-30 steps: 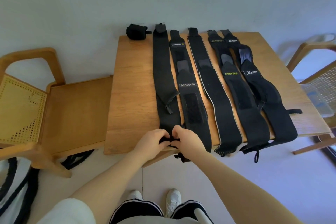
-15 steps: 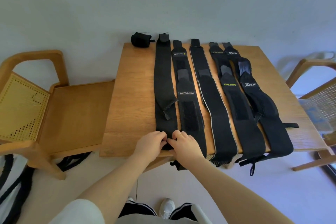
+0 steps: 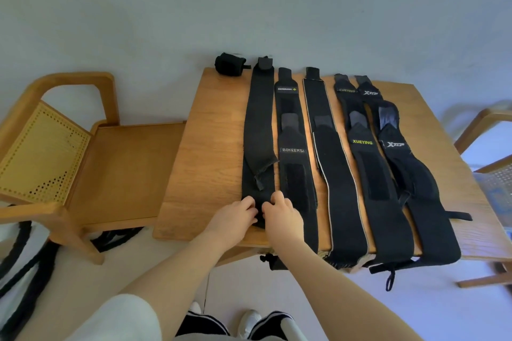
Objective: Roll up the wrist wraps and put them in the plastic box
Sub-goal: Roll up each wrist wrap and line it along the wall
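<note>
Both hands curl onto the near end of the plain black fabric wrist wrap [image 3: 259,130] — left hand [image 3: 235,216] and right hand [image 3: 281,214] side by side, fingers gripping the started roll. The wrap lies leftmost on the light wooden worktop [image 3: 205,163], stretching to its far edge. Beside it, more flat black wraps in rows, one labelled BOKEERSI [image 3: 293,151]. One rolled-up black wrap [image 3: 228,64] sits at the far-left corner. Wooden cane-backed chair [image 3: 55,152] at left.
</note>
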Demonstrator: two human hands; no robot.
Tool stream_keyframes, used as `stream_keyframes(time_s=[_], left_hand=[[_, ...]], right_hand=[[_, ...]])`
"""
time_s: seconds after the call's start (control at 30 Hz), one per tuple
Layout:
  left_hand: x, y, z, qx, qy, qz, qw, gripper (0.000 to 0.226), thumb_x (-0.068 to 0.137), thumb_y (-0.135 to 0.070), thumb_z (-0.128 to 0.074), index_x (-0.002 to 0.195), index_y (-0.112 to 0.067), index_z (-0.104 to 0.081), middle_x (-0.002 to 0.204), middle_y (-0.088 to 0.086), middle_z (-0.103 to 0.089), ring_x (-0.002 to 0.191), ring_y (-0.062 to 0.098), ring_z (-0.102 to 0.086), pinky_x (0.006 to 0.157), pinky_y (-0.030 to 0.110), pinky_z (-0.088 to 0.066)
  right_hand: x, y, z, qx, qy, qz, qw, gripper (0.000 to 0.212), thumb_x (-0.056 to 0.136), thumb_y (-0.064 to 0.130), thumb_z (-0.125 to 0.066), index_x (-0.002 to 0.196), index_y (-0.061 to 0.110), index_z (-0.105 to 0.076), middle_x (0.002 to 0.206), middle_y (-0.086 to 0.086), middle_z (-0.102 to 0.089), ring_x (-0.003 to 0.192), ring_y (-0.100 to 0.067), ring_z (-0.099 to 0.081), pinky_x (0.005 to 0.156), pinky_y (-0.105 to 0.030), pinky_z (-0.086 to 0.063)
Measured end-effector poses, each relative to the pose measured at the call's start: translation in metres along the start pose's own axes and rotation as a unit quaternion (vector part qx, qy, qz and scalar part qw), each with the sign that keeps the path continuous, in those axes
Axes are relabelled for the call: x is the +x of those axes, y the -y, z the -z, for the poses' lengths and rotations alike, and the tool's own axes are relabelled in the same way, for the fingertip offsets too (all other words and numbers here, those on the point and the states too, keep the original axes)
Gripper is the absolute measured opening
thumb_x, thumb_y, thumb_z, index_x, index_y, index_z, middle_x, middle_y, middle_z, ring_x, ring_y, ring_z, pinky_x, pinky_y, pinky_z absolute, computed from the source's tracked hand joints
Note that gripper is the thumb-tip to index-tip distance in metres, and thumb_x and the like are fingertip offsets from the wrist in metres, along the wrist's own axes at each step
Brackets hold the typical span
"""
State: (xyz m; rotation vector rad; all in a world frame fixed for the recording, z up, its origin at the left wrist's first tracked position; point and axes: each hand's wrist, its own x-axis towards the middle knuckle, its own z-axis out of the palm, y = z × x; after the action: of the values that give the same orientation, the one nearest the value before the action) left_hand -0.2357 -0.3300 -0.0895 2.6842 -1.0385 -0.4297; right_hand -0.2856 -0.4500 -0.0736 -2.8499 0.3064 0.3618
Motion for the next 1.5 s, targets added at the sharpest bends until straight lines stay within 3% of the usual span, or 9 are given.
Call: stream_keyframes(time_s=[0.1,0.33,0.47,0.57,0.7,0.83,0.97,1.3,1.5], left_hand=[[0.007,-0.001,0.003,-0.008,-0.001,0.015,1.0,0.031,0.101,-0.029,-0.041,0.128,-0.019,-0.05,0.117,0.0,-0.052,0.097,0.016,-0.054,0.072,0.026,-0.041],[0.012,0.003,-0.003,-0.024,-0.039,0.048,0.998,0.022,0.1,-0.027,-0.042,0.116,-0.017,-0.055,0.117,-0.003,-0.049,0.102,0.013,-0.047,0.073,0.024,-0.042],[0.016,0.017,-0.001,-0.02,-0.023,0.023,0.999,0.032,0.101,-0.029,-0.038,0.122,-0.015,-0.058,0.119,0.0,-0.052,0.099,0.014,-0.051,0.077,0.027,-0.045],[0.02,0.026,0.011,-0.013,0.031,-0.028,0.999,0.043,0.1,-0.033,-0.04,0.14,-0.018,-0.041,0.127,0.0,-0.05,0.11,0.016,-0.051,0.086,0.029,-0.047],[0.029,0.029,0.021,0.0,0.063,-0.046,0.997,0.037,0.099,-0.033,-0.043,0.133,-0.018,-0.045,0.127,0.0,-0.049,0.107,0.017,-0.054,0.084,0.034,-0.049],[0.045,0.032,0.025,0.03,0.078,-0.084,0.993,0.031,0.101,-0.029,-0.04,0.123,-0.011,-0.053,0.129,0.001,-0.042,0.091,0.02,-0.055,0.076,0.036,-0.05],[0.06,0.035,0.029,0.045,0.108,-0.09,0.989,0.024,0.1,-0.028,-0.042,0.111,-0.01,-0.055,0.12,0.002,-0.044,0.079,0.018,-0.05,0.066,0.033,-0.044],[0.054,0.036,0.026,0.099,0.09,-0.189,0.973,0.037,0.103,-0.033,-0.032,0.116,-0.011,-0.059,0.112,0.005,-0.057,0.103,0.021,-0.051,0.075,0.033,-0.041],[0.05,0.036,0.02,0.118,0.054,-0.186,0.974,0.029,0.102,-0.032,-0.036,0.117,-0.014,-0.051,0.115,0.003,-0.051,0.105,0.021,-0.051,0.073,0.029,-0.033]], right_hand=[[0.0,-0.009,-0.004,-0.04,-0.014,0.082,0.996,0.03,0.096,0.02,-0.052,0.126,0.017,-0.053,0.131,-0.005,-0.047,0.116,-0.02,-0.044,0.1,-0.032,-0.038],[0.006,-0.018,-0.004,-0.048,-0.005,0.125,0.991,0.029,0.099,0.025,-0.048,0.127,0.02,-0.051,0.126,0.001,-0.053,0.119,-0.019,-0.044,0.1,-0.032,-0.036],[0.026,-0.007,0.003,0.003,0.053,0.056,0.997,0.032,0.099,0.02,-0.046,0.132,0.022,-0.049,0.125,-0.002,-0.051,0.115,-0.02,-0.048,0.091,-0.032,-0.046],[0.042,-0.005,0.01,0.092,0.093,-0.035,0.991,0.032,0.099,0.023,-0.048,0.131,0.021,-0.052,0.12,-0.004,-0.057,0.106,-0.021,-0.056,0.088,-0.035,-0.052],[0.048,-0.005,0.014,0.155,0.063,-0.1,0.981,0.022,0.095,0.025,-0.055,0.116,0.02,-0.05,0.101,-0.002,-0.057,0.086,-0.017,-0.059,0.073,-0.032,-0.055],[0.041,0.0,0.011,0.049,0.008,-0.042,0.998,0.019,0.096,0.021,-0.052,0.115,0.019,-0.054,0.128,-0.004,-0.044,0.107,-0.02,-0.05,0.09,-0.033,-0.048],[0.027,-0.01,0.003,-0.038,0.009,0.084,0.996,0.036,0.1,0.026,-0.043,0.134,0.017,-0.049,0.144,-0.001,-0.037,0.132,-0.019,-0.035,0.108,-0.033,-0.031],[0.049,-0.01,0.017,-0.149,0.03,0.062,0.986,0.022,0.096,0.019,-0.05,0.115,0.018,-0.059,0.115,-0.002,-0.057,0.116,-0.023,-0.043,0.097,-0.035,-0.035],[0.041,-0.004,0.001,-0.128,0.003,0.041,0.991,0.024,0.098,0.022,-0.047,0.12,0.017,-0.055,0.12,-0.002,-0.055,0.113,-0.021,-0.046,0.092,-0.032,-0.036]])
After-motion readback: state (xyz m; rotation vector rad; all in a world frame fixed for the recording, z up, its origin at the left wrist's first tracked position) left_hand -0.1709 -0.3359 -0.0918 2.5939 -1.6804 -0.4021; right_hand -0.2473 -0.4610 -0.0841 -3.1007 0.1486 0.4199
